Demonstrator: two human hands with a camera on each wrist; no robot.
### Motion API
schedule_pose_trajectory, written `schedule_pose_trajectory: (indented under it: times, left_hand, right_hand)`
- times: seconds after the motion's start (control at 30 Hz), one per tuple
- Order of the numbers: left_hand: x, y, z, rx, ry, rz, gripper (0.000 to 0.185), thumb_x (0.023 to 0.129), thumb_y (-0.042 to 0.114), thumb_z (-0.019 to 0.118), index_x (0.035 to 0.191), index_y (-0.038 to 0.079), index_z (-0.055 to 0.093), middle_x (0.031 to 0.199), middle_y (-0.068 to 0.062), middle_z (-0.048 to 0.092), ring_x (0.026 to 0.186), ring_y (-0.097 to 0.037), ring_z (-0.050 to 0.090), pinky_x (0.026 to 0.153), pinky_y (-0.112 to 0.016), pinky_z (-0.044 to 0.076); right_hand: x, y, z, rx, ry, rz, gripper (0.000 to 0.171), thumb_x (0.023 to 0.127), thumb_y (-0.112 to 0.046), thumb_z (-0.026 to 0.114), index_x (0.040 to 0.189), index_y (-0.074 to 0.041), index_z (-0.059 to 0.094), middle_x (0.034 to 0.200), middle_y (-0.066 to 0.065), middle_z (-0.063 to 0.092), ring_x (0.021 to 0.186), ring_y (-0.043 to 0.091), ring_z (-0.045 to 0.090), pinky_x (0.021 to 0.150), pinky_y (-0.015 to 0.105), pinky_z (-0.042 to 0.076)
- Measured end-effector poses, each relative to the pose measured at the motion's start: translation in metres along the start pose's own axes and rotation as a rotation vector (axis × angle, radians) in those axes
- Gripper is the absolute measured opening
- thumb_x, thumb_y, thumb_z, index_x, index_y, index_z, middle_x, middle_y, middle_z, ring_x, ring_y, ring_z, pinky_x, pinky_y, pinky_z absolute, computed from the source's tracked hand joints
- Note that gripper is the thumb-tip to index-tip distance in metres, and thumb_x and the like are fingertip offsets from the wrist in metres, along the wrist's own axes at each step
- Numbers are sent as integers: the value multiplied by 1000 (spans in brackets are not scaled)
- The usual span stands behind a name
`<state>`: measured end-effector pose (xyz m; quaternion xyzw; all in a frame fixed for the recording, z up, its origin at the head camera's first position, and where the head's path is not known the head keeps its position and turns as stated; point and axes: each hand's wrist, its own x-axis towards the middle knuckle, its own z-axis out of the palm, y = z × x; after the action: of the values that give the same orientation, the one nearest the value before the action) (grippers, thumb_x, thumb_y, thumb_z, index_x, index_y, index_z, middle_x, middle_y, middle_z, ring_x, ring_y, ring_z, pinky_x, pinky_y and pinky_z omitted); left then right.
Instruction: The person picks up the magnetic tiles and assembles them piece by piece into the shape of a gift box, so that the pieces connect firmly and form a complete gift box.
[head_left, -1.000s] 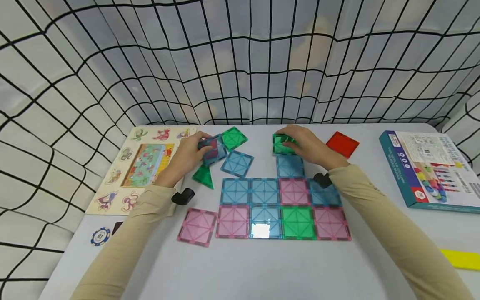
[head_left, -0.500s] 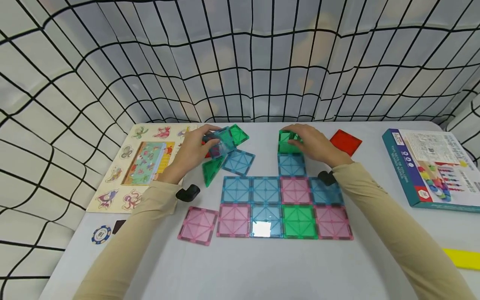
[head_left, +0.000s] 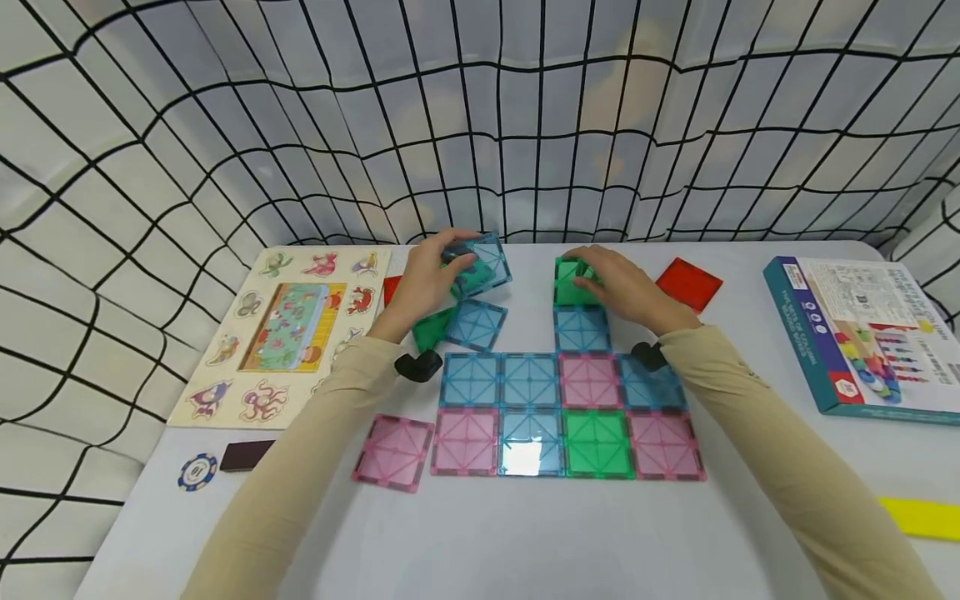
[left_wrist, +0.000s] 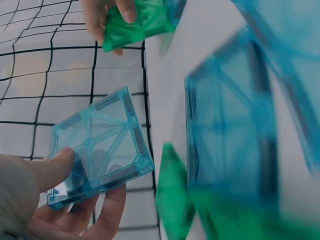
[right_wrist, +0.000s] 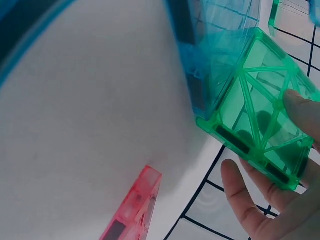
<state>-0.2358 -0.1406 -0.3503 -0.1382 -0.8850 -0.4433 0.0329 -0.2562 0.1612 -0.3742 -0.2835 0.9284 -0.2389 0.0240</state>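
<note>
A person in beige sleeves sits at a pale table (head_left: pixel 525 542), both hands working with translucent magnetic tiles. The left hand (head_left: pixel 423 287) holds a blue square tile (head_left: pixel 480 262) lifted clear of the table, thumb on one face and fingers curled behind it; the left wrist view shows the same pinch, the blue tile (left_wrist: pixel 97 147) tilted toward the netted backdrop. The right hand (head_left: pixel 626 287) grips a green square tile (head_left: pixel 572 282) with thumb and fingers, standing it on edge at the far side of a flat blue tile (head_left: pixel 581 329) — the right wrist view shows the green tile (right_wrist: pixel 257 112) meeting that blue edge at an angle, likely held so the magnets can catch. The flat blue tile touches the far row of a tile mat (head_left: pixel 562 412), two rows of blue, pink and green squares joined edge to edge. Just beside the left hand lie a loose blue tile (head_left: pixel 472 323) and a green triangle (head_left: pixel 431 331); a single pink tile (head_left: pixel 393 450) sits just beside the mat's near left corner. A red tile (head_left: pixel 688 283) lies beyond the right hand. Further left is a wooden animal puzzle board (head_left: pixel 288 329), with a poker chip (head_left: pixel 197 472) near the table's edge; a boxed toy set (head_left: pixel 858 333) lies far right.
</note>
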Motion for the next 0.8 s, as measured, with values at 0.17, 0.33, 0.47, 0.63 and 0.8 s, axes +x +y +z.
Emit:
schedule_pose_trajectory:
  times: [0.17,0.33,0.47,0.63,0.8]
  left_hand:
    - [20,0,24,9,-25,-98,40,106,11,63,145,6,60,147,-16,59,130,-31,56,111,-44,47]
    - [32,-4,40,32,-62,-161,47,104,6,64,149,-1,53,143,-22,59,132,-35,56,110,-44,48]
    - [35,-11,44,99,-134,-113,46,103,4,65,147,-3,55,148,-25,50,135,-36,55,112,-44,47]
    - [33,-12,47,184,-203,0,43,102,8,68,143,-4,59,151,-25,42,135,-36,54,114,-43,46]
    - [31,-3,50,273,-258,45,48,101,14,71,145,-3,57,150,-21,41,127,-32,53,112,-41,47]
  right_hand:
    - [0,-5,5,1,-17,-2,45,106,-8,61,148,2,47,145,29,53,134,48,50,114,61,41]
    - [-1,-6,9,1,-14,-4,51,104,-7,63,150,2,42,143,32,49,129,51,50,110,62,44]
    - [-1,-4,9,3,-12,-7,53,104,-7,64,151,3,41,141,32,48,127,50,51,109,62,45]
    - [-2,-3,7,-10,-20,11,56,104,-8,65,153,4,39,141,33,47,126,50,51,107,61,47]
    - [-4,1,4,-18,-32,47,58,104,-8,64,154,5,37,142,34,46,125,50,51,106,62,47]
